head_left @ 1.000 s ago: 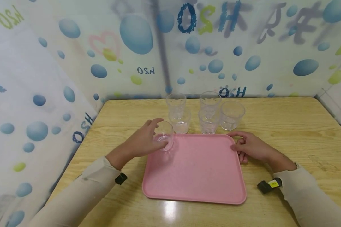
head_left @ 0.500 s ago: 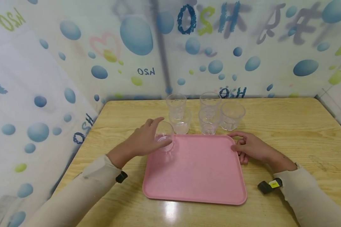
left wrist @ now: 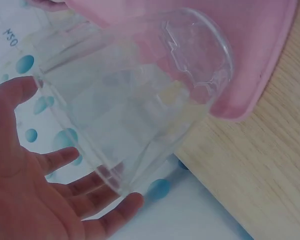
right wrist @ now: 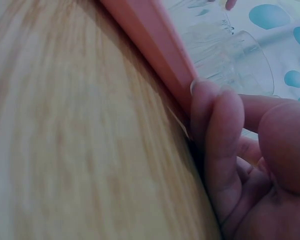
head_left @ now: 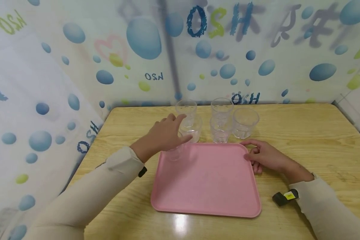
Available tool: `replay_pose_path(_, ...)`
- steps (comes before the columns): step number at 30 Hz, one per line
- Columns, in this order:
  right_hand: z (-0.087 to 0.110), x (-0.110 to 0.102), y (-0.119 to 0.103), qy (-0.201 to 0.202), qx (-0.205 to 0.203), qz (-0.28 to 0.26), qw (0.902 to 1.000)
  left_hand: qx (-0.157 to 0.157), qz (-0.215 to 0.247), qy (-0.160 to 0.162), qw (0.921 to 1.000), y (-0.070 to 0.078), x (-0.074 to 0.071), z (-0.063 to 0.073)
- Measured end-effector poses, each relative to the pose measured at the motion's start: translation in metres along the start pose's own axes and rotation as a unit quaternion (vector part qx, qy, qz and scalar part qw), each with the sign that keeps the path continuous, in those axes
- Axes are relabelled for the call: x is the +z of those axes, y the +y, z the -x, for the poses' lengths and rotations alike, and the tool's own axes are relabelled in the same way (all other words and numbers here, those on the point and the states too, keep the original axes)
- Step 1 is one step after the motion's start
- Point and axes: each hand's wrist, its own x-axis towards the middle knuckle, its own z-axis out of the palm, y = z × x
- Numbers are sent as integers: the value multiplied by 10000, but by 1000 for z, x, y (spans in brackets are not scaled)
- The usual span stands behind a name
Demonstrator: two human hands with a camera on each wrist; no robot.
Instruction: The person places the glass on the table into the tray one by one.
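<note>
A pink tray [head_left: 207, 183] lies on the wooden table. On its back left corner stands a clear tumbler [head_left: 175, 155], partly covered by my left hand [head_left: 165, 134]. That hand is above the tumbler with thumb and fingers spread. In the left wrist view the same tumbler [left wrist: 125, 107] fills the middle, its rim close to my fingertips. The left thumb overlaps another clear tumbler [head_left: 196, 129] behind the tray; contact there cannot be told. My right hand [head_left: 265, 156] holds the tray's back right corner, thumb on the rim and fingers curled at the edge.
More clear tumblers stand behind the tray: one at the back left [head_left: 186, 107], two close together in the middle, front [head_left: 220, 134] and back [head_left: 222, 106], and a wider one [head_left: 245, 121] to their right. A patterned curtain [head_left: 198, 56] hangs along the table's back edge.
My left hand has let go of the tumbler on the tray's back left corner and moved up and right over it. The right hand and tray have stayed nearly still.
</note>
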Motion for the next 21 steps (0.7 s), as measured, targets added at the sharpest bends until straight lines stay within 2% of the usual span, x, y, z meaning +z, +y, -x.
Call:
replay_pose_path(4, -1, 1, 1, -10, 18, 5, 10000, -101, -27, -149, 9998, 0, 2, -10)
replay_pose_path(10, -2, 2, 2, -8, 78, -48, 10000, -159, 37, -208, 9996, 1, 4, -19)
replay_pose_path(21, -1, 2, 2, -13, 67, -79, 9999, -140, 41, -412, 9990, 5, 6, -27)
